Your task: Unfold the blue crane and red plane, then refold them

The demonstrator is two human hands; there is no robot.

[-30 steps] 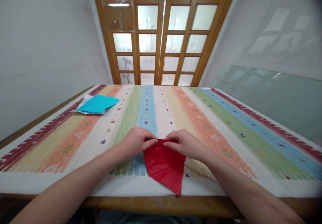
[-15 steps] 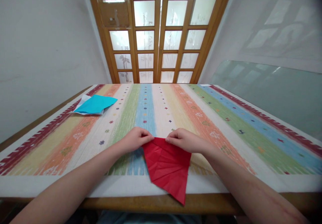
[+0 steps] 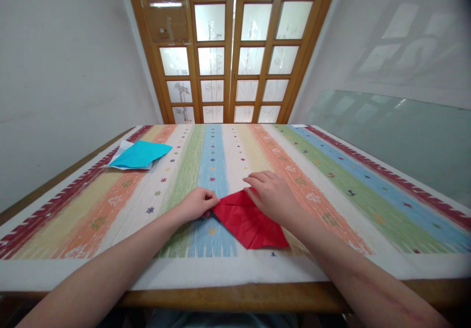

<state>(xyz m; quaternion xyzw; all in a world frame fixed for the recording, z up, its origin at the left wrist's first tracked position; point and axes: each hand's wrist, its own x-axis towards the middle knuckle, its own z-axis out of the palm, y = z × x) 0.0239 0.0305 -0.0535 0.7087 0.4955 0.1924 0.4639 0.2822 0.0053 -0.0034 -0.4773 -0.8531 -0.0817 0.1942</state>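
Note:
A piece of red folded paper [image 3: 250, 222], with creases across its face, lies slantwise between my hands near the table's front edge. My left hand [image 3: 200, 204] is closed in a pinch on the paper's left corner. Over the upper right part of the sheet is my right hand [image 3: 274, 195], its fingers stretched forward past the top edge and apart from the thumb, which touches the red surface. That hand covers the paper's upper right side.
Blue paper [image 3: 142, 154] lies on white sheets [image 3: 125, 145] at the table's left. A striped tablecloth [image 3: 180, 176] covers the table. Wooden doors with glass panes [image 3: 213, 60] stand beyond its far edge, and a glass panel [image 3: 371, 126] leans along the right wall.
The red paper has turned and its lower tip has come up from the front edge. My right hand has left its pinch on the top edge and reached farther forward over the sheet.

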